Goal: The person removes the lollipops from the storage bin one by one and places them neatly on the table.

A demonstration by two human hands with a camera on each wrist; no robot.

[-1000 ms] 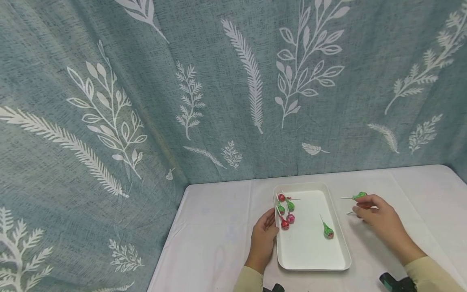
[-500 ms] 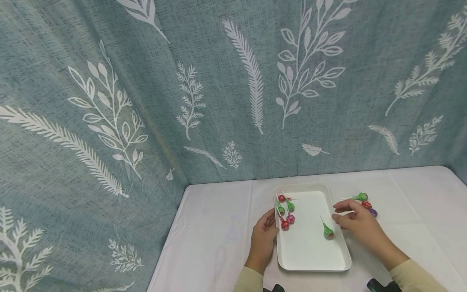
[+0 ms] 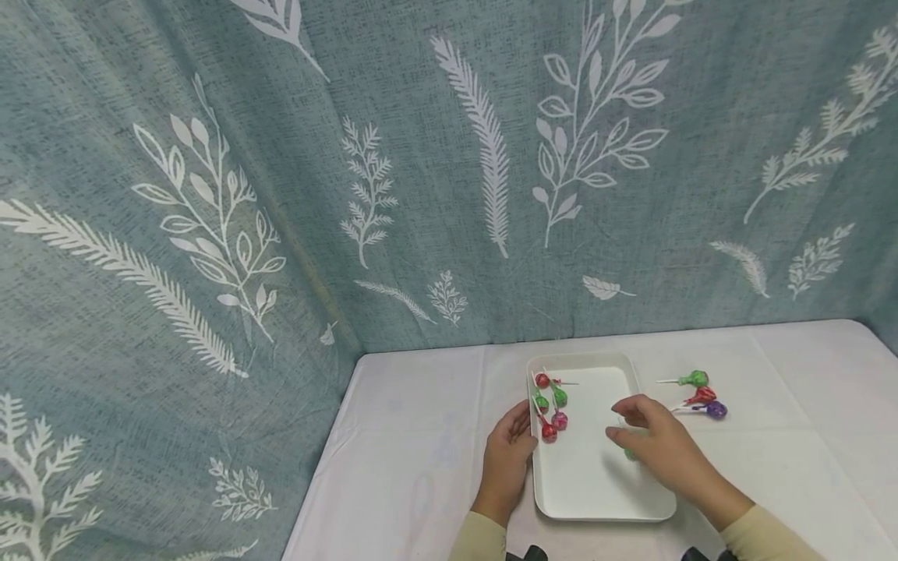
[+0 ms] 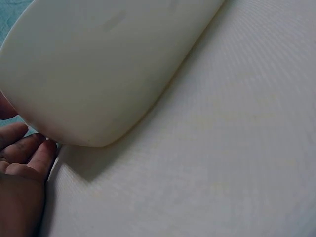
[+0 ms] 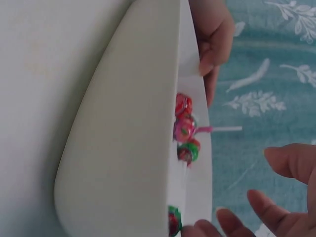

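Pinching the left wall of the white tray (image 3: 582, 487) between thumb and fingers, the left hand (image 3: 507, 456) holds it at its side. The right hand (image 3: 659, 446) is over the tray, grip parted and holding nothing; a green lollipop (image 5: 174, 220) lies beneath, contact unclear. Five more lollipops (image 3: 559, 397) bunch along the tray's far left. Beyond the right wall, a purple lollipop (image 3: 716, 410), a red lollipop (image 3: 705, 395) and another green one (image 3: 696, 378) lie on the desk (image 3: 421, 475). Progress seems partial: three probably set out, six left inside.
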